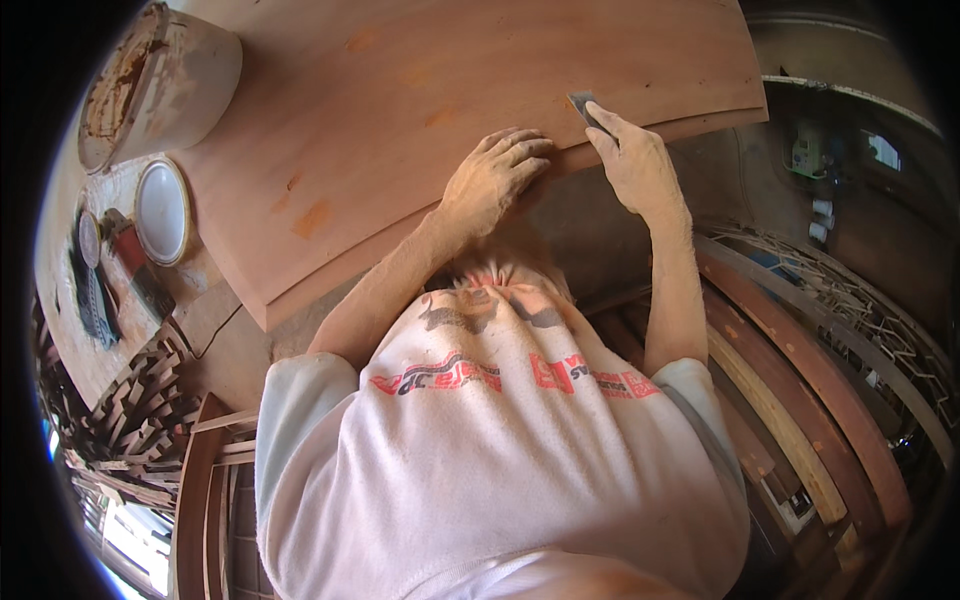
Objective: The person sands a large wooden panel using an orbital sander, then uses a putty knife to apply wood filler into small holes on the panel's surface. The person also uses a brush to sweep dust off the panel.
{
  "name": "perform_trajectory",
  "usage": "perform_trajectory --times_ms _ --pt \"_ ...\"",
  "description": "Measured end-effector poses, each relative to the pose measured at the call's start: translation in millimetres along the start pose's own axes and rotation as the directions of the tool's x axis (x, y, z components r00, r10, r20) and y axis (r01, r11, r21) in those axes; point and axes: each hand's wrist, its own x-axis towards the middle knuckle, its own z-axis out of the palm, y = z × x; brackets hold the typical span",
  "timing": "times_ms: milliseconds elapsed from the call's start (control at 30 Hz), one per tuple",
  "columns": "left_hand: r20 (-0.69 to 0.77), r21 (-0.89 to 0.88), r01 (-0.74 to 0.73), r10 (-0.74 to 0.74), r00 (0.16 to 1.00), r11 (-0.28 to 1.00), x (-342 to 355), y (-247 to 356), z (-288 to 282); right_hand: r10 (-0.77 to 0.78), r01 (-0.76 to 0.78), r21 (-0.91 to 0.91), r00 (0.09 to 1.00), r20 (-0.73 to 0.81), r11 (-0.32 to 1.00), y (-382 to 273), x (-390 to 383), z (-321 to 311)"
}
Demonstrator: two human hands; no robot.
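Note:
A broad reddish-brown wooden panel (370, 150) with orange-brown filler patches lies in front of me. My left hand (497, 172) rests on its near edge, palm down, fingers loosely bent and stretched to the right; its thumb is hidden. To the right, my right hand (632, 158) pinches a small dark flat piece (582, 108) with a pale yellowish edge against the panel top, close to the border. Whether that piece is folded sandpaper or a scraper cannot be told. Both hands and forearms look dusty.
Left of the panel stand a stained bucket (200, 85), a round pale lid (162, 212) and a reddish-dark tool (137, 262). Small wood offcuts (140, 400) are heaped at lower left. Curved wooden parts (800, 370) are stacked on my right.

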Motion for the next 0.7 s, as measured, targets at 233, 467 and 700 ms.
perform_trajectory --times_ms 233,467,700 --pt "-0.033 -0.037 0.000 -0.001 0.999 0.999 3 -1 0 0.014 -0.013 -0.060 1.000 0.017 0.998 -9 0 -8" --pt "-0.059 -0.035 0.032 -0.034 0.998 0.999 3 6 -1 0.164 -0.179 0.032 0.950 0.266 0.983 6 -13 -32" --pt "-0.145 0.018 0.130 -0.126 0.981 0.991 13 19 6 0.214 -0.056 0.568 0.953 -0.216 0.821 115 -29 15"
